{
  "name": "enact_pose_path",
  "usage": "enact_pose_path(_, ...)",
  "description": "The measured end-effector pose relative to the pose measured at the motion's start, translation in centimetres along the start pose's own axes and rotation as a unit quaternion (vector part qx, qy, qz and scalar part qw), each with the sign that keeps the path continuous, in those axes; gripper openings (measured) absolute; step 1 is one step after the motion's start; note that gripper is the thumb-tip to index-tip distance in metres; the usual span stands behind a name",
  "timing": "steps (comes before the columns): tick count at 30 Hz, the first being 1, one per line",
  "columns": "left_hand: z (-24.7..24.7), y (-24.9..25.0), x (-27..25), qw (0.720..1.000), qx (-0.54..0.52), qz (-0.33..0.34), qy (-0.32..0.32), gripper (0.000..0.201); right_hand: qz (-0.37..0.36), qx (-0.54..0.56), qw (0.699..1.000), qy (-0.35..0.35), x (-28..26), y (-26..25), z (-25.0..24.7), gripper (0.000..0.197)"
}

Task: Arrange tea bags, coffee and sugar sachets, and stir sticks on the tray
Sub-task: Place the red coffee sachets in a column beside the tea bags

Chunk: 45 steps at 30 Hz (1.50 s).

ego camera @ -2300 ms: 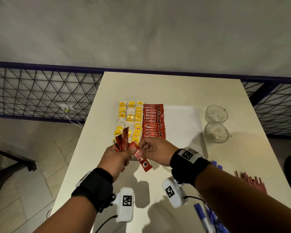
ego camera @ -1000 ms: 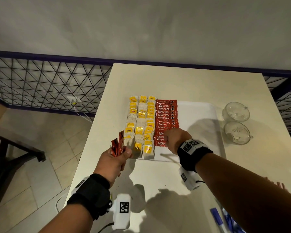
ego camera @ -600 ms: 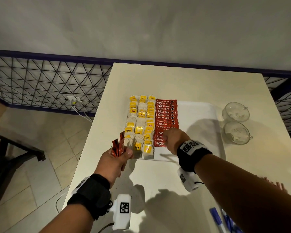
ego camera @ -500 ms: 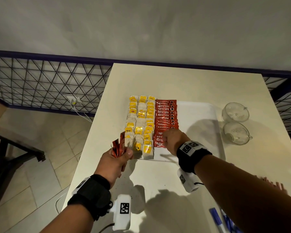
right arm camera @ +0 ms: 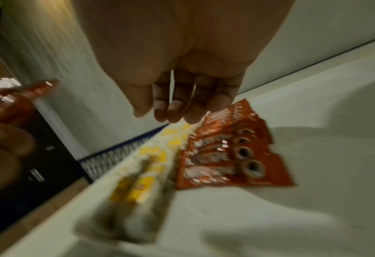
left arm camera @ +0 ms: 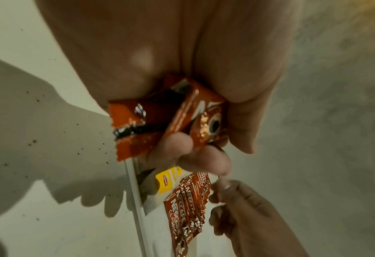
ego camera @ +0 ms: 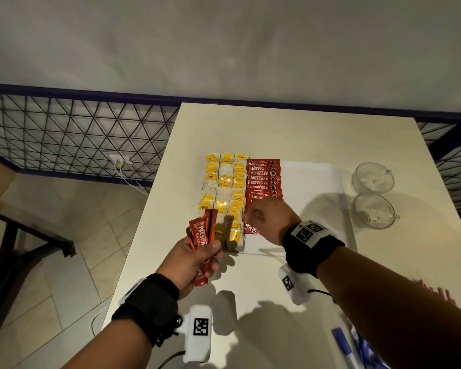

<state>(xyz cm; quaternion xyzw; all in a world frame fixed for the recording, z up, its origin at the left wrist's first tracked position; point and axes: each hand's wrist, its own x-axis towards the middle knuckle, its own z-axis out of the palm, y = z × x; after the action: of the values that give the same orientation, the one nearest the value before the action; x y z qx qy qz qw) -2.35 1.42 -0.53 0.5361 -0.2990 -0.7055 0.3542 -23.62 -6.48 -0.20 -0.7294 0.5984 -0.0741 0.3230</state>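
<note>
Holding a small bunch of red coffee sachets point(ego camera: 200, 237) is the left hand point(ego camera: 190, 262), with its fingers point(left arm camera: 182, 149) and thumb curled tight around them. The bunch is sticking up out of the fist, just off the near left corner of the white tray point(ego camera: 314, 182). The right hand point(ego camera: 268, 218) is hovering over the near end of the red row on the tray. Its fingers point(right arm camera: 173, 106) are hanging loosely curled, and they are gripping nothing. The fingertips are sitting just above the row of coffee sachets point(ego camera: 264, 179).

That red row is running from the far edge of the tray toward the near edge, each sachet overlapping the next. Yellow and white tea bags point(ego camera: 224, 187) are lying in three rows along the left side of the tray, touching the red row. The right half of the tray is showing bare white.

The tray is sitting on a pale table point(ego camera: 277, 129). Two clear glass cups point(ego camera: 373, 194) are standing on the table to the right of the tray, well apart from it. Some red stir sticks point(ego camera: 434, 290) are peeking out nearer than the tray and to its right, partly hidden by the right arm. Blue things point(ego camera: 343, 344) are lying at the near edge of the table, too cut off to tell what they are.
</note>
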Motion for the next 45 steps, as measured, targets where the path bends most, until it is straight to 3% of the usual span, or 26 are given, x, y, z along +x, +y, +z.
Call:
enact_pose_path(3, 1.4, 0.4, 0.1, 0.999, -0.021, 0.000, -0.046, 0.020, -0.026, 0.171, 0.984, -0.038, -1.4, -2.7, -0.4, 0.026)
enact_pose_path(6, 2.8, 0.8, 0.0, 0.998, -0.010, 0.002, -0.069, 0.029, -0.020, 0.276, 0.959, -0.060, -2.3, -3.7, -1.0, 0.015)
enact_pose_path(8, 3.3, 0.9, -0.1, 0.998, -0.007, 0.011, -0.054, 0.034, -0.004, 0.332, 0.943, -0.028, -2.8, -3.5, -1.7, 0.015)
enact_pose_path(12, 3.6, 0.9, -0.1, 1.000, -0.007, 0.025, -0.011, 0.011, 0.040, 0.412, 0.910, -0.001, -3.4, -2.5, -2.9, 0.019)
enact_pose_path(14, 3.8, 0.8, -0.1, 1.000, -0.015, 0.017, 0.000, 0.011, 0.054, 0.423, 0.904, -0.008, -3.7, -2.1, -3.0, 0.019)
enact_pose_path(16, 3.8, 0.9, -0.2, 1.000, -0.019, -0.003, 0.013, 0.013, 0.014, 0.325, 0.945, 0.020, -4.3, -1.3, -3.1, 0.014)
enact_pose_path(18, 3.7, 1.1, -0.3, 0.999, -0.014, -0.028, 0.018, 0.010, -0.086, 0.149, 0.983, 0.055, -5.2, -0.6, -3.3, 0.038)
enact_pose_path(20, 3.7, 1.2, -0.4, 0.998, -0.015, -0.056, 0.009, 0.008, -0.219, -0.015, 0.973, 0.065, -5.8, -0.3, -2.9, 0.038)
enact_pose_path(22, 3.9, 1.2, -0.6, 0.996, -0.038, -0.085, -0.003, 0.003, -0.275, -0.085, 0.956, 0.062, -6.2, -0.3, -2.4, 0.024)
enact_pose_path(25, 4.1, 0.8, -0.7, 0.993, -0.060, -0.097, 0.005, 0.010, -0.233, -0.084, 0.968, 0.034, -6.7, -0.4, -2.2, 0.020)
enact_pose_path(28, 4.4, 0.7, -1.0, 0.992, -0.061, -0.107, 0.003, 0.002, -0.214, -0.082, 0.973, 0.029, -6.8, 0.4, -1.8, 0.049)
enact_pose_path(31, 4.5, 1.0, -1.2, 0.992, -0.055, -0.115, -0.004, 0.005, -0.232, -0.103, 0.967, 0.019, -6.5, 0.3, -1.2, 0.033)
enact_pose_path(35, 4.2, 1.4, -1.0, 0.998, 0.060, -0.013, 0.028, 0.026, -0.162, -0.066, 0.985, -0.008, -6.1, 0.7, -1.6, 0.028)
enact_pose_path(39, 4.3, 1.4, -0.3, 0.978, 0.190, 0.051, 0.069, 0.015, -0.137, -0.007, 0.990, -0.043, -6.1, 0.3, -1.8, 0.031)
enact_pose_path(41, 4.0, 1.3, 0.1, 0.989, 0.112, 0.031, 0.091, 0.014, -0.089, 0.087, 0.992, -0.030, -6.4, 0.3, -2.4, 0.032)
enact_pose_path(44, 3.5, 0.8, 0.5, 0.995, 0.033, 0.011, 0.093, 0.016, -0.031, 0.157, 0.987, -0.027, -6.6, 0.9, -3.1, 0.006)
enact_pose_path(45, 3.5, 0.6, 0.5, 0.996, 0.028, 0.011, 0.090, 0.016, -0.021, 0.169, 0.985, -0.030, -6.5, 1.2, -3.1, 0.011)
